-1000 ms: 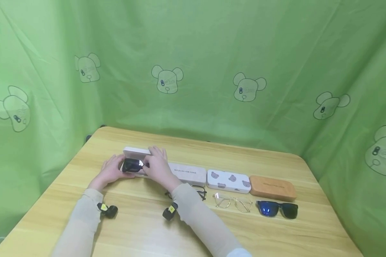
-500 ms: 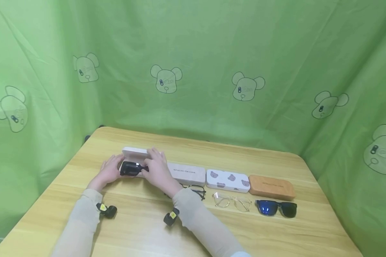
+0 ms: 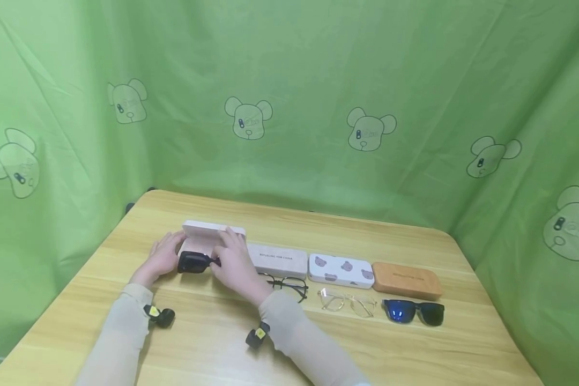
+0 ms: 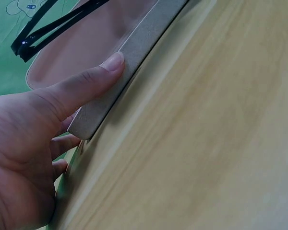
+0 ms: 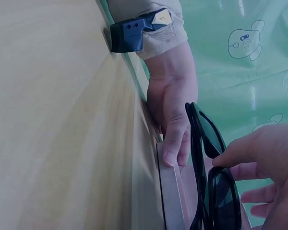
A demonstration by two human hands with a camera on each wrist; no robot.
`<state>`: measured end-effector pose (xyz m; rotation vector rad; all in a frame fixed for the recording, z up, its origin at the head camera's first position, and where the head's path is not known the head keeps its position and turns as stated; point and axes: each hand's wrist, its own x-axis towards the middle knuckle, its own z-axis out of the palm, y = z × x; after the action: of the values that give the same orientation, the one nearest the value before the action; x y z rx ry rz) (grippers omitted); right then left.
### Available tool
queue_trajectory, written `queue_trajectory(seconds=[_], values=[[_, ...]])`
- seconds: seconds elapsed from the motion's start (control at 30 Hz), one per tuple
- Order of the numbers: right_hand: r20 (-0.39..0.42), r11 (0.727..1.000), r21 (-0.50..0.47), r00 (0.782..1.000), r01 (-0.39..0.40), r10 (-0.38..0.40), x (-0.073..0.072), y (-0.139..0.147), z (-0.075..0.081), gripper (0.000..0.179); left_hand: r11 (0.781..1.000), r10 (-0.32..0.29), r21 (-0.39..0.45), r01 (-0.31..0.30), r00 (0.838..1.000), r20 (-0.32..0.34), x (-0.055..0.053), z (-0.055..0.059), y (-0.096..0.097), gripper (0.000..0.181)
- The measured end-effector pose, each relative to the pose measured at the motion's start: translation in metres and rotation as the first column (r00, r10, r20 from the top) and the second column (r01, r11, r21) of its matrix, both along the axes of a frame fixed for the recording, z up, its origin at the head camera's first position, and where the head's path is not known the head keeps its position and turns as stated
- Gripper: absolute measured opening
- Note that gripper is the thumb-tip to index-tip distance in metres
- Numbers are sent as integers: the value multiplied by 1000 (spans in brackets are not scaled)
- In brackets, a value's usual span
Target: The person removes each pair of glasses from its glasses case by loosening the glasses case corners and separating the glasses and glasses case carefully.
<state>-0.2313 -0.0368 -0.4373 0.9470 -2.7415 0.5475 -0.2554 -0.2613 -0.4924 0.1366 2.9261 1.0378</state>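
A glasses case point(image 3: 214, 230) with a pink inside stands with its lid raised at the left end of the row. My left hand point(image 3: 164, 258) holds its left end; in the left wrist view the thumb point(image 4: 93, 81) lies along the front wall point(image 4: 129, 72), other fingers around the end. Black sunglasses point(image 3: 193, 262) hang over the front of this case. My right hand point(image 3: 236, 262) pinches them near the bridge, where the right wrist view shows a fingertip between the dark lenses point(image 5: 225, 194). Their temples point(image 4: 53, 29) are folded in the left wrist view.
Right of the open case stand a closed grey case point(image 3: 280, 259), a bear-print case point(image 3: 341, 271) and an orange-brown case point(image 3: 407, 281). Before them lie black-framed glasses point(image 3: 294, 284), clear-framed glasses point(image 3: 349, 303) and blue-lensed sunglasses point(image 3: 414, 312) on the wooden table point(image 3: 202, 343).
My right hand has drawn the sunglasses down and toward me, from in front of the case's interior to its front edge. More of the raised lid shows. My left hand stays at the case.
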Motion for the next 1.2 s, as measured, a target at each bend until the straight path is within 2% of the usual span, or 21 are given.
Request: queue_trajectory(seconds=[0.33,0.57,0.87,1.2], values=[[-29,1000,21,999,-15,16,6,2,-5,12,1000,3,14,-3,1000,26,0,2,0,84],[0,1000,15,1000,-27,27,11,2,-5,12,1000,0,19,0,1000,20,0,3,-1,93],[32,999,38,999,-19,18,13,0,-11,10,999,-12,40,13,1000,-21,2,3,-1,93],[12,997,77,1000,-24,23,16,-1,-14,11,999,-3,50,3,1000,-4,4,4,1,99]])
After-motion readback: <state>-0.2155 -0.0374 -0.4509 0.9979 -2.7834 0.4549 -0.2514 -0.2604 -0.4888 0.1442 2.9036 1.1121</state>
